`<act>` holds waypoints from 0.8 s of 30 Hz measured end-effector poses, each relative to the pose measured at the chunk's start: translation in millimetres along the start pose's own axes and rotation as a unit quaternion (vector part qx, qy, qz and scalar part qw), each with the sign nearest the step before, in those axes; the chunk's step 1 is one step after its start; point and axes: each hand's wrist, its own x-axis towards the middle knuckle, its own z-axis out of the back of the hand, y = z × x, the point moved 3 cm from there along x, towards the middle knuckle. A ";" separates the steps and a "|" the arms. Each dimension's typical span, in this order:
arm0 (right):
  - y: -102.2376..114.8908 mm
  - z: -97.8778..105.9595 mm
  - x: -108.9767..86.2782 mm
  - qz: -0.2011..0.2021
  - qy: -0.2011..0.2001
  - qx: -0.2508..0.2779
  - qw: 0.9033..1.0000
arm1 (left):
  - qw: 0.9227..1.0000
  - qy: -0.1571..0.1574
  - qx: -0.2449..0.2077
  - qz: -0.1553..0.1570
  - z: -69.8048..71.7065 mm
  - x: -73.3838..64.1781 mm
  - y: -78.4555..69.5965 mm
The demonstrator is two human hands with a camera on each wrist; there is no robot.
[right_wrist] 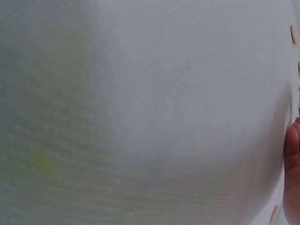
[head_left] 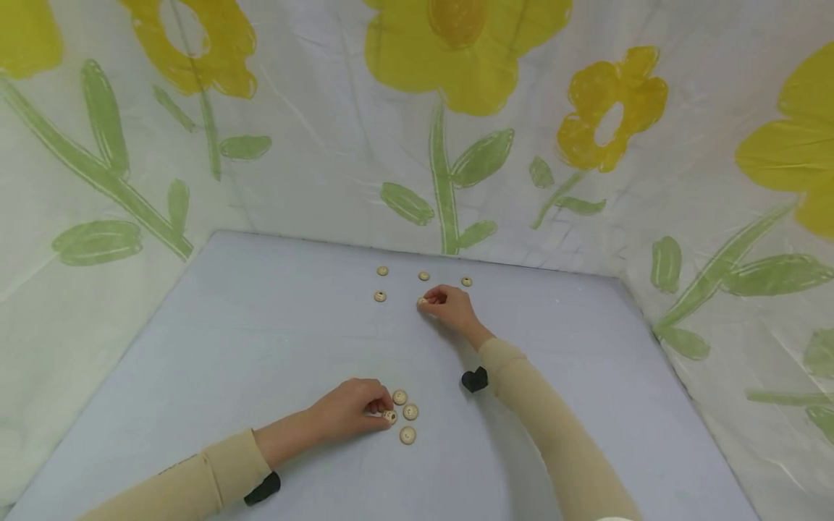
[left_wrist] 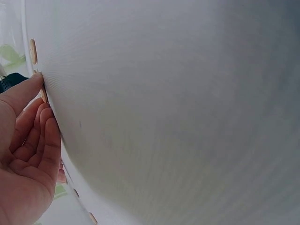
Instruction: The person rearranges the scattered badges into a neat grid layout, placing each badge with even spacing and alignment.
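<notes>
Thumb and fingers of my left hand [head_left: 348,410] pinch a small round wooden disc [head_left: 389,417] with dark marks, low at the table's middle. Three similar discs lie just right of it: an upper disc [head_left: 400,396], a middle disc [head_left: 410,412] and a lower disc [head_left: 407,435]. Farther back, my right hand [head_left: 454,311] pinches another disc [head_left: 422,302] near the tabletop. In the left wrist view, the pinched disc [left_wrist: 44,94] shows edge-on between thumb and fingers. Only part of the right hand [right_wrist: 292,173] enters the right wrist view; its fingertips are hidden.
Behind the right hand, a row of three discs, left [head_left: 382,270], middle [head_left: 424,276] and right [head_left: 466,281], lies near the back edge. One more disc [head_left: 380,296] sits left of that hand. A pale table [head_left: 274,362] meets white sheets [head_left: 313,188] painted with yellow flowers.
</notes>
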 end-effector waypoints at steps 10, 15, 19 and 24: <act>0.8 -2.5 4.4 0.000 -0.011 -0.014 1.000 | 1.000 0.000 -0.004 0.001 0.4 -0.5 -0.8; 2.5 -2.9 3.7 -0.002 -0.013 -0.020 1.000 | 1.000 0.000 -0.004 0.001 1.2 -0.8 -2.2; 2.7 -3.9 3.8 -0.002 -0.017 -0.023 1.000 | 1.000 0.000 -0.002 0.000 1.4 -0.9 -2.6; 4.3 -4.0 3.0 -0.001 -0.021 -0.028 0.999 | 1.000 -0.003 -0.001 -0.002 1.9 -0.6 -3.0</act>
